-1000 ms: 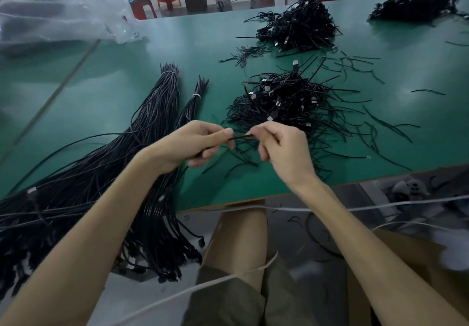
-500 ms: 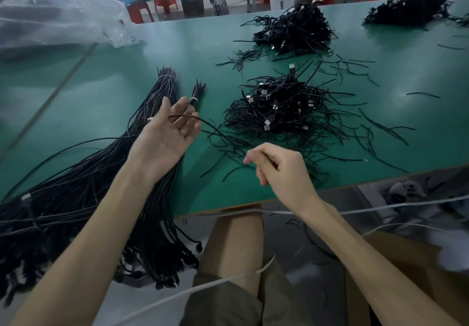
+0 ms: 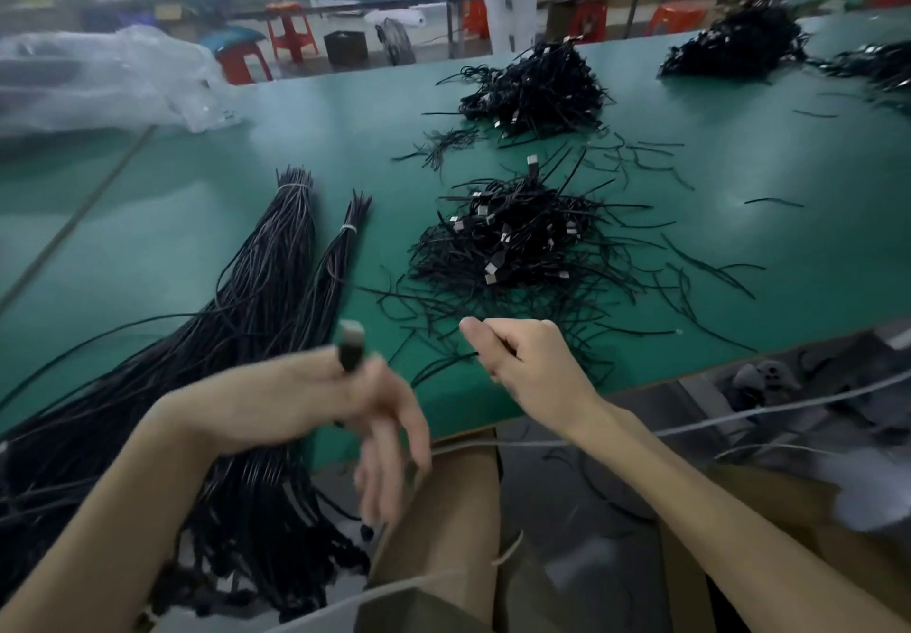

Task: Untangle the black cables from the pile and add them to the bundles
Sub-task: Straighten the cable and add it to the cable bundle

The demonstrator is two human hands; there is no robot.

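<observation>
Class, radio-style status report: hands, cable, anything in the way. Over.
Left hand grips a cable's plug end, blurred. Right hand pinches a thin cable strand. Loose strands litter the table between pile and bundles.

A tangled pile (image 3: 512,248) of thin black cables with silver-tipped plugs lies mid-tabletop (image 3: 148,238), with loose strands spread around it. To its left, a thick bundle (image 3: 268,282) and a thin bundle (image 3: 340,262), each tied, lie side by side, overhanging the near edge. One cable (image 3: 351,349), blurred, stands plug-up in the left hand (image 3: 315,396).
</observation>
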